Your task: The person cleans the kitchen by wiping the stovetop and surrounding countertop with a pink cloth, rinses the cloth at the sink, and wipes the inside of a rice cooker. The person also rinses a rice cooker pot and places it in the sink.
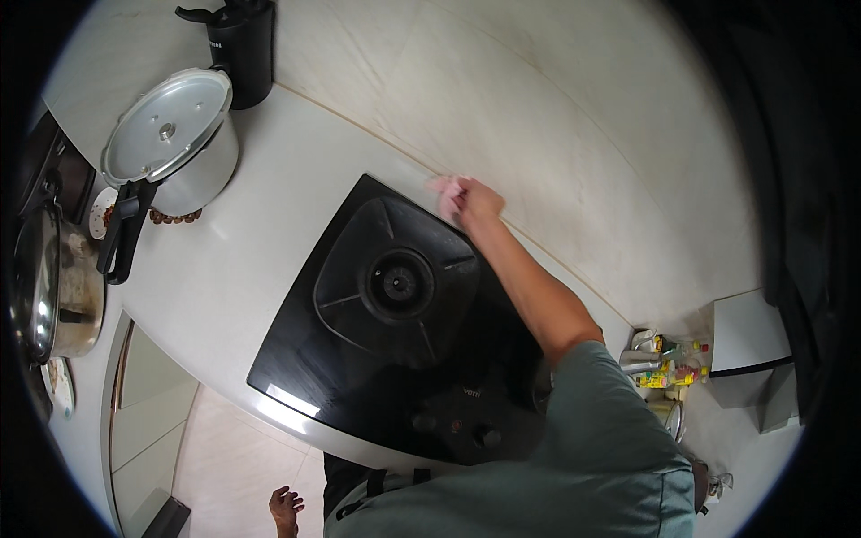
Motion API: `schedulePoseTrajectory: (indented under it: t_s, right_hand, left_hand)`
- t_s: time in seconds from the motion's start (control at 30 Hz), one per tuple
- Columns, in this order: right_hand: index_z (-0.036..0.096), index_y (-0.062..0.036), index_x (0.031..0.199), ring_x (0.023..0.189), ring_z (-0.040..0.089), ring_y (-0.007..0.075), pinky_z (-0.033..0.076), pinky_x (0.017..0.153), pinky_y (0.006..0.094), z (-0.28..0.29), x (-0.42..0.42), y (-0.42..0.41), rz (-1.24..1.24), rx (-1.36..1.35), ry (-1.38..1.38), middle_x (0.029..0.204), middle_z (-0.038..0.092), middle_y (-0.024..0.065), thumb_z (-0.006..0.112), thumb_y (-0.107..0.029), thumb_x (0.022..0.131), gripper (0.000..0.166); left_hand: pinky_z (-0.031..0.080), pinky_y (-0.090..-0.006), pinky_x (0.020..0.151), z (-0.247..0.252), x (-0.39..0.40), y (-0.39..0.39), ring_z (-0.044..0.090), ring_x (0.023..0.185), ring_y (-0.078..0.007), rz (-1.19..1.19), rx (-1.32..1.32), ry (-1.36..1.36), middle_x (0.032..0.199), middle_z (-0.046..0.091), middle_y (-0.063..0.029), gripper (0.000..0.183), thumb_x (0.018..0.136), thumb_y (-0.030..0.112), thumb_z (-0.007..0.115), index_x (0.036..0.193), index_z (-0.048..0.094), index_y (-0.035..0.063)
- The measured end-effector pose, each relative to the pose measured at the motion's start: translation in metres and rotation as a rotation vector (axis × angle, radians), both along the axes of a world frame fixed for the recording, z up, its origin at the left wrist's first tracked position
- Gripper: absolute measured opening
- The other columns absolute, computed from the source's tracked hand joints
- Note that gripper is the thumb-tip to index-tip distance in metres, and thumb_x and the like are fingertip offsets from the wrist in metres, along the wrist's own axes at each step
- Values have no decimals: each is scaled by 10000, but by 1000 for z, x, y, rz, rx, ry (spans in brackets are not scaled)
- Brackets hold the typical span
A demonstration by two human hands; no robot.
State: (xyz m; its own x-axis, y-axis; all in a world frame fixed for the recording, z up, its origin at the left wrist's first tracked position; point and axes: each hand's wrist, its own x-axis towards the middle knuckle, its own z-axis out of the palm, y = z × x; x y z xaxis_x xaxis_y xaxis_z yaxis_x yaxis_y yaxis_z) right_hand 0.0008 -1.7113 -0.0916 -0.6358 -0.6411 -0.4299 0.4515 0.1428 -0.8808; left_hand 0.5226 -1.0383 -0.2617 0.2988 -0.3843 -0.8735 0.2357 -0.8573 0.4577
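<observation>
My right hand (479,200) reaches over the back of a black glass gas hob (303,336) and is closed on a pink cloth (449,195). The cloth lies against the pale counter strip between the hob and the wall; hand and cloth look slightly blurred. Below it, the hob's left burner (398,283) has no pan support on it. My left hand (286,503) hangs low beside my body, over the floor, with its fingers apart and nothing in it. My right arm and sleeve hide much of the hob's right side.
A pressure cooker (195,175) stands on a brown trivet (175,216) at the upper left, near a black holder (242,60). A large metal pot (81,289) and a small bowl (102,212) are further left. Bottles (672,373) stand at the right by the wall.
</observation>
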Motion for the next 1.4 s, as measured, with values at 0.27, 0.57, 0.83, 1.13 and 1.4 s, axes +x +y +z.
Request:
schedulePoseTrajectory:
  t_s: [0.27, 0.57, 0.83, 1.13, 1.4]
  right_hand:
    - [640, 19, 1086, 789, 680, 293, 551, 694, 364, 30, 75, -24, 556, -199, 1291, 949, 669, 165, 639, 69, 805, 285]
    - [632, -12, 959, 929, 592, 313, 470, 846, 415, 42, -1, 5, 916, -445, 2173, 936, 607, 149, 549, -125, 906, 150]
    - [664, -32, 930, 880, 609, 296, 472, 801, 430, 68, -193, 177, 932, 133, 2413, 912, 612, 127, 593, -119, 865, 130]
    - [625, -15, 1054, 874, 610, 300, 498, 789, 405, 86, -154, 134, 864, -355, 2417, 940, 604, 133, 611, -73, 777, 283]
    - [605, -27, 837, 821, 612, 280, 499, 740, 396, 41, -13, -3, 1033, -530, 2391, 866, 593, 121, 579, -91, 816, 73]
  left_hand:
    - [574, -342, 546, -1, 18, 21, 687, 711, -252, -50, 73, -63, 937, 645, -176, 316, 923, 94, 524, 1218, 535, -18]
    - [581, -346, 556, 13, 16, 3, 688, 713, -254, -55, -24, -101, 942, 646, -173, 323, 919, 83, 522, 1225, 533, -20]
    - [581, -341, 561, 21, 2, -20, 690, 725, -246, -67, -15, -64, 943, 652, -172, 322, 924, 78, 522, 1231, 533, -18]
    - [573, -326, 523, -13, -7, 14, 689, 687, -237, -125, 60, -5, 913, 654, -174, 329, 896, 58, 538, 1212, 539, -32]
    - [569, -322, 541, 12, -7, 2, 687, 700, -235, 33, 48, -35, 932, 650, -173, 323, 907, 61, 537, 1219, 536, -22]
